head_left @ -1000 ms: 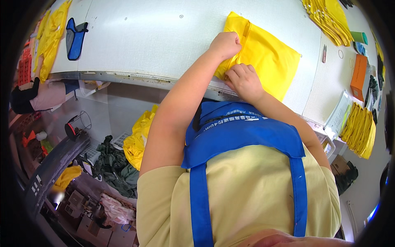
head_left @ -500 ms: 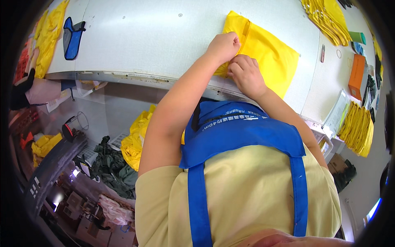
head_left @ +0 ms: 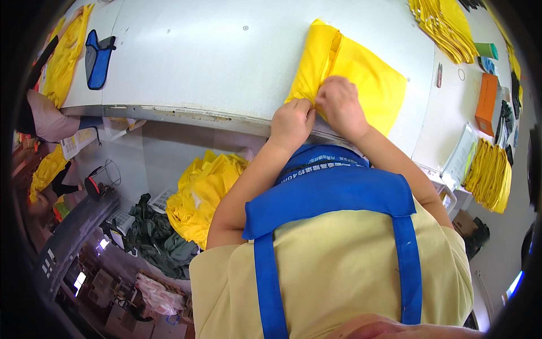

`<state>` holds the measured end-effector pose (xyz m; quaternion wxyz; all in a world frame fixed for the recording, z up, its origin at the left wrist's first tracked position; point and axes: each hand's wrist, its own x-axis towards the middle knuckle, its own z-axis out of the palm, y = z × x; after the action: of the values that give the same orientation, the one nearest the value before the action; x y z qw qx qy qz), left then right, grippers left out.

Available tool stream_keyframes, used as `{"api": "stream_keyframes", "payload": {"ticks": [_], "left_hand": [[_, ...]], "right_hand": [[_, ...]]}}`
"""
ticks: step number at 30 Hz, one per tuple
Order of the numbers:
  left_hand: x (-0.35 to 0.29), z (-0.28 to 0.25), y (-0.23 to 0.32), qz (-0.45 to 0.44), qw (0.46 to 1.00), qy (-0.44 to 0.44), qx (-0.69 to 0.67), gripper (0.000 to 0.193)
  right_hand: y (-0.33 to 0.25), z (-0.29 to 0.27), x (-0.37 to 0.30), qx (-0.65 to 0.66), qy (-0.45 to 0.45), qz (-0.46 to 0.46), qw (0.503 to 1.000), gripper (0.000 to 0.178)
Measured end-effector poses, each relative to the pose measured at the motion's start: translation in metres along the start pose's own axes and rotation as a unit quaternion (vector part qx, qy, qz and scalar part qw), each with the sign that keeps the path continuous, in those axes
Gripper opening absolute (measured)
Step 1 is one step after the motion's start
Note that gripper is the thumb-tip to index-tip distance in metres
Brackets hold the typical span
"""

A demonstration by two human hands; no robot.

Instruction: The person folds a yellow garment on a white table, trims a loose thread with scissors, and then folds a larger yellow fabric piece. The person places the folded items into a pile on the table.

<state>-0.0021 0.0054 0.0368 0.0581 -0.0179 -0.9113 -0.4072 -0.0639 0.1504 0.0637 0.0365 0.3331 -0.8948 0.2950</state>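
On the near part of the white table lies a yellow fabric bag, plump and squarish, with a long seam or opening running along its left side. My left hand is closed at the bag's near left corner, thumb and fingers pinched on the cloth at the table edge. Just right of it, my right hand rests over the near end of that seam with its fingers curled onto the fabric. The fingertips of both hands are partly hidden, and the right ones look slightly blurred.
Stacked yellow fabric pieces lie at the far right, near an orange box and small snips. A blue-and-grey pouch lies at left. Below the table are heaped yellow cloth and dark cloth. Another person's arm handles yellow cloth.
My left hand has slid from the upper seam down to the bag's near left corner. My right hand has shifted slightly, still on the bag. At left, the other person's arm has moved farther up.
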Motion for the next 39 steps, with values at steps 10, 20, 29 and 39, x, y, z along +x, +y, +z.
{"api": "stream_keyframes", "payload": {"ticks": [10,20,29,39], "left_hand": [[-0.040,-0.008,-0.004,-0.080,0.981,-0.175,-0.020,0.016],[0.044,0.030,0.000,0.097,0.972,-0.088,0.193,0.073],[0.041,0.045,-0.011,0.102,0.956,-0.141,0.236,0.080],[0.045,0.043,-0.032,0.019,0.997,-0.056,0.057,0.072]], "right_hand": [[0.084,0.007,0.063,-0.071,-0.024,0.157,0.985,0.014],[0.082,-0.018,-0.016,-0.241,-0.047,0.252,0.936,0.049],[0.084,-0.013,-0.043,-0.265,-0.064,0.299,0.914,0.053],[0.116,-0.014,0.067,0.112,-0.101,0.461,0.875,0.035]]}}
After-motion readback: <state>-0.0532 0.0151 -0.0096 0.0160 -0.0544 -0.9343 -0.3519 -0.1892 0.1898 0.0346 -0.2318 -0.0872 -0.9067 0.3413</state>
